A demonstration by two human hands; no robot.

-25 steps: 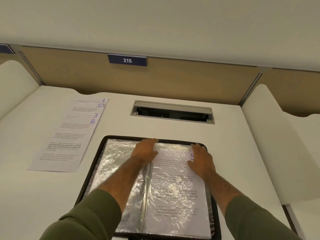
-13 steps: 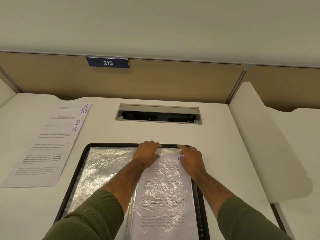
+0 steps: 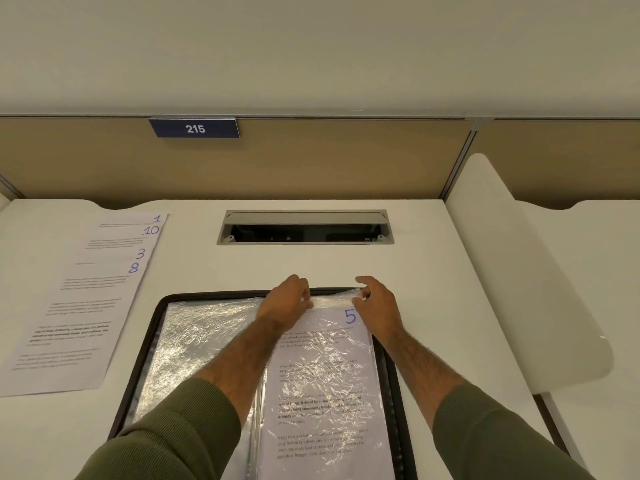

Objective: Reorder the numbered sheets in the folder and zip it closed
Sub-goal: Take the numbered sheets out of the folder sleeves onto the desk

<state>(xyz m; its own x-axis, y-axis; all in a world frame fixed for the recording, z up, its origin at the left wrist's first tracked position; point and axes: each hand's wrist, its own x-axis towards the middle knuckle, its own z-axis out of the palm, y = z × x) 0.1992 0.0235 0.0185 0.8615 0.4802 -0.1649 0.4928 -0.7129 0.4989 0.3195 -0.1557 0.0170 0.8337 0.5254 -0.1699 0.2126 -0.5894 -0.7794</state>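
Head view: our left hand (image 3: 287,303) and right hand (image 3: 375,306), flat before, now pinch the sleeve (image 3: 332,301) at the far edge of the folder (image 3: 207,293); sheet 5 (image 3: 322,375) likely comes out.

Dark zip folder (image 3: 149,344) open flat on the table (image 3: 450,299), sheet marked 5 (image 3: 322,382) inside a crinkled clear sleeve (image 3: 333,301) on its right side, empty sleeves (image 3: 197,344) on its left, loose sheets (image 3: 79,306) marked 1, 10, 3, 8 fanned just left of it
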